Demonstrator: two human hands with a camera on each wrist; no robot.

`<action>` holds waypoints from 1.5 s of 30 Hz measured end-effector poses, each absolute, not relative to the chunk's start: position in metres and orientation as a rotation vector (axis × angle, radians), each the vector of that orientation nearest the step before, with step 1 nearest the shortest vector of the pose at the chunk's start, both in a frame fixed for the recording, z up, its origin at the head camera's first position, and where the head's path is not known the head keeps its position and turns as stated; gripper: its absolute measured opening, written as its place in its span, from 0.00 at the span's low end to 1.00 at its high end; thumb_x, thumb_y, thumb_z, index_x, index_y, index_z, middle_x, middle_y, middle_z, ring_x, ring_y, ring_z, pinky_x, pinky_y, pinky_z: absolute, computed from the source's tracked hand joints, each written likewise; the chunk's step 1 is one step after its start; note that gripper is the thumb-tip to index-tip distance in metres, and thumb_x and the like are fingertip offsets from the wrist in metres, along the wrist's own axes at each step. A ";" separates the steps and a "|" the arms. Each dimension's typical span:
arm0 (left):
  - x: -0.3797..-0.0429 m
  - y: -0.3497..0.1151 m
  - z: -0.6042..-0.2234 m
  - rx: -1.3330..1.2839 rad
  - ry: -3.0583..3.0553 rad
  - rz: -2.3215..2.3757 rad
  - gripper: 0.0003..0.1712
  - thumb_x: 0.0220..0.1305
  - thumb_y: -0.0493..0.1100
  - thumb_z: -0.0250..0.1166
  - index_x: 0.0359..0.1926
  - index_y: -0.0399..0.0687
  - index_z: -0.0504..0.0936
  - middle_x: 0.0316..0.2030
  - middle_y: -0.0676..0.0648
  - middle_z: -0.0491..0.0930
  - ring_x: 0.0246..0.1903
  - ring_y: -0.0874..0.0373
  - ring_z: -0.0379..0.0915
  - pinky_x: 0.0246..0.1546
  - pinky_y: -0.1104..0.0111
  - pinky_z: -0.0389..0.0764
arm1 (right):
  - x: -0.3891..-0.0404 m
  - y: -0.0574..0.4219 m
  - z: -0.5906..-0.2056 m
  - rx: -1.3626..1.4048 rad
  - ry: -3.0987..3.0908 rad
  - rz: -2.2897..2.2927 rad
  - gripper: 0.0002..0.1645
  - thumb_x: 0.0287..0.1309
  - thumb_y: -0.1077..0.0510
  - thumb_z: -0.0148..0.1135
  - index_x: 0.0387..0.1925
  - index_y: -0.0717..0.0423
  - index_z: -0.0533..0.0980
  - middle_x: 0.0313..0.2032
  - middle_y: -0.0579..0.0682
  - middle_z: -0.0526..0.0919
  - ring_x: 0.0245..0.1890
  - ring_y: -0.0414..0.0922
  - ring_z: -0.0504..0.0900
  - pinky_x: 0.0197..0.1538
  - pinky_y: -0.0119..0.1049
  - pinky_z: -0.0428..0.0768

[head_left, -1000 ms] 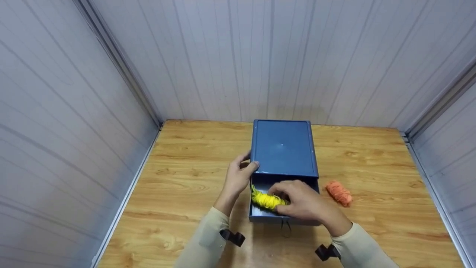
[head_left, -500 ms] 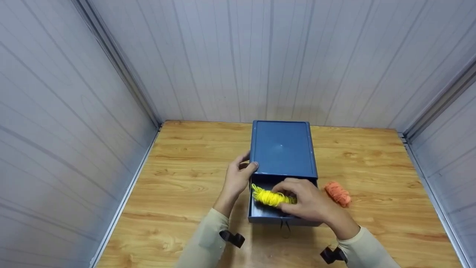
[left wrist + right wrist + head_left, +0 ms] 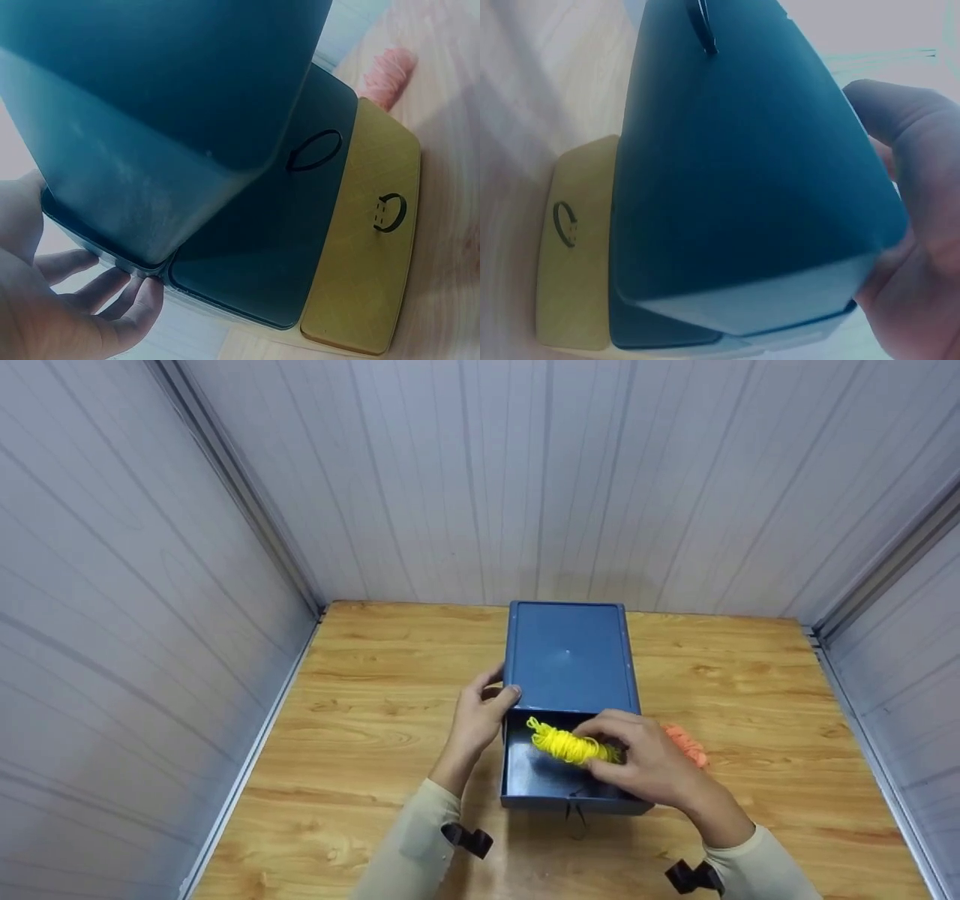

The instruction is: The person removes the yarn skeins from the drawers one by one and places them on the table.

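Below and right of the frame's centre, the right hand (image 3: 649, 756) pinched the yellow cord bundle (image 3: 565, 745) over the open drawer (image 3: 534, 780) while the left hand (image 3: 480, 712) gripped the blue cabinet (image 3: 568, 660), seemingly a carrying step whose next move called for a firm pinch and clearance from the drawer.

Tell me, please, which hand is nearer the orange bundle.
The right hand: it holds the yellow bundle at the drawer, just left of the orange bundle. The left hand grips the blue cabinet on its opposite side.
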State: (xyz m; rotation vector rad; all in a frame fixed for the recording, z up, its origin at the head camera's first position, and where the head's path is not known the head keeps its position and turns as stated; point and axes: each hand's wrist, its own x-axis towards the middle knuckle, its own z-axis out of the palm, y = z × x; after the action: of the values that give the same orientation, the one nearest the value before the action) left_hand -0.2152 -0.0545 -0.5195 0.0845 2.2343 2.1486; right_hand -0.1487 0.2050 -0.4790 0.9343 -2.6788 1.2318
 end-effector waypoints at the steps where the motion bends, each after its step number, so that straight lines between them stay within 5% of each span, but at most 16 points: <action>1: -0.215 -0.055 -0.520 0.086 2.237 2.148 0.33 0.66 0.42 0.66 0.71 0.39 0.73 0.62 0.37 0.78 0.51 0.48 0.78 0.48 0.61 0.85 | -0.148 0.207 -0.478 0.926 -2.665 1.240 0.22 0.53 0.64 0.73 0.49 0.42 0.84 0.44 0.36 0.84 0.38 0.36 0.80 0.41 0.33 0.82; 19: -0.215 -0.057 -0.519 0.079 2.215 2.154 0.33 0.67 0.40 0.65 0.71 0.37 0.72 0.63 0.36 0.76 0.52 0.47 0.78 0.48 0.63 0.84 | -0.135 0.237 -0.472 0.675 -2.600 1.335 0.25 0.55 0.67 0.72 0.50 0.38 0.84 0.48 0.36 0.85 0.38 0.39 0.81 0.37 0.32 0.82; 25: -0.215 -0.058 -0.518 0.101 2.227 2.150 0.33 0.66 0.39 0.65 0.71 0.36 0.72 0.62 0.36 0.77 0.51 0.48 0.78 0.48 0.63 0.84 | -0.134 0.255 -0.474 0.537 -2.614 1.302 0.25 0.54 0.67 0.74 0.50 0.38 0.85 0.48 0.36 0.85 0.41 0.40 0.82 0.44 0.28 0.82; 45: -0.216 -0.056 -0.520 0.125 2.246 2.146 0.32 0.67 0.38 0.65 0.70 0.36 0.73 0.60 0.35 0.78 0.50 0.48 0.79 0.47 0.63 0.84 | -0.144 0.319 -0.505 0.214 -2.551 1.223 0.20 0.58 0.66 0.72 0.52 0.49 0.85 0.47 0.46 0.85 0.44 0.30 0.80 0.38 0.22 0.77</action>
State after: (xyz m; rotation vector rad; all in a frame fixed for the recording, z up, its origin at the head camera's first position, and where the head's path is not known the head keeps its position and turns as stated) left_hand -0.2160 -0.0560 -0.5197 0.1254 2.2462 2.1465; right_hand -0.1444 0.3186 -0.5047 0.2140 -2.5514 1.2225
